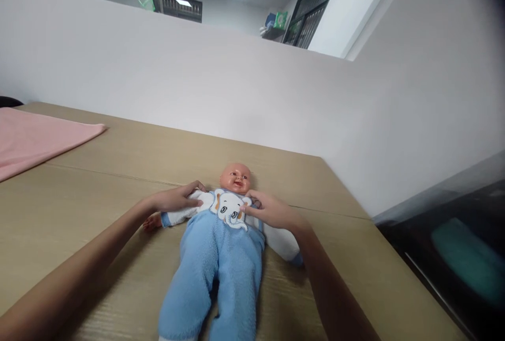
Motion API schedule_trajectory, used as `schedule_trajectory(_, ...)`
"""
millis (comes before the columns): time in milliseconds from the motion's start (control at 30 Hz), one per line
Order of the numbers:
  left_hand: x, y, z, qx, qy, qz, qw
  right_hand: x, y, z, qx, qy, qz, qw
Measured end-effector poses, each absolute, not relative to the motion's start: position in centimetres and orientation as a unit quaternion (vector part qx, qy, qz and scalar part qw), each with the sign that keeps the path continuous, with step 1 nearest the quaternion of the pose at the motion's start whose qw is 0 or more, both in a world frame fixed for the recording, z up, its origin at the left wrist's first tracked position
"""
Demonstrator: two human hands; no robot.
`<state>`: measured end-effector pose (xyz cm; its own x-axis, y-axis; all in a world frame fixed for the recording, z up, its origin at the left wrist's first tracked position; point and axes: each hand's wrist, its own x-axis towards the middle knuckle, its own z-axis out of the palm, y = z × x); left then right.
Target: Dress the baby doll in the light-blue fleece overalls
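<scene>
A baby doll lies on its back on the table, head toward the wall. It wears a blue and white romper with an elephant face on the chest. My left hand grips the white sleeve near one shoulder, thumb below and fingers above. At the opposite shoulder, my right hand pinches the romper beside the collar and the elephant's ear. One doll hand pokes out of the left-side cuff. The other sleeve lies partly behind my right forearm, and the doll's hand there is hidden.
A pink cloth lies at the far left of the brown table. Behind the table runs a low white wall. Past the right table edge is a dark object with a teal patch, too blurred to name.
</scene>
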<state>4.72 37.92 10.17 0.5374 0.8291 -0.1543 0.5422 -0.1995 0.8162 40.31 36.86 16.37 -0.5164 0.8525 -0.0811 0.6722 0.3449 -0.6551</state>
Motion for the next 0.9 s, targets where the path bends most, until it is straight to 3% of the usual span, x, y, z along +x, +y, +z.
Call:
schedule_trajectory(133, 4.6, 37.6, 10.7, 0.769, 0.451, 0.150, 0.428, 43.9, 33.0, 14.8, -0.472, -0.815, 0.266, 0.203)
schedule_trajectory(233, 5.4, 36.8, 12.0, 0.796, 0.487, 0.169, 0.319, 47.6, 29.7, 12.8, -0.502, -0.807, 0.211, 0.230)
schedule_trajectory(333, 8.3, 35.2, 13.7, 0.816, 0.482, 0.264, 0.181, 51.1, 27.6, 10.3, -0.516, -0.805, 0.193, 0.221)
schedule_trajectory(433, 13.2, 33.7, 14.6, 0.857, 0.385, 0.309, 0.149, 53.2, 27.1, 8.1, -0.534, -0.773, 0.222, 0.259)
schedule_trajectory(667, 21.0, 35.4, 12.4, 0.923, 0.344, 0.165, 0.047, 53.9, 29.5, 7.9, -0.543, -0.638, 0.333, 0.433)
schedule_trajectory(800, 20.9, 36.1, 12.2, 0.933, 0.312, 0.172, 0.049, 52.9, 31.1, 9.6, -0.496, -0.611, 0.355, 0.505)
schedule_trajectory(900, 20.4, 35.8, 12.5, 0.937, 0.242, 0.231, 0.102, 50.7, 32.1, 10.7, -0.474, -0.621, 0.362, 0.508)
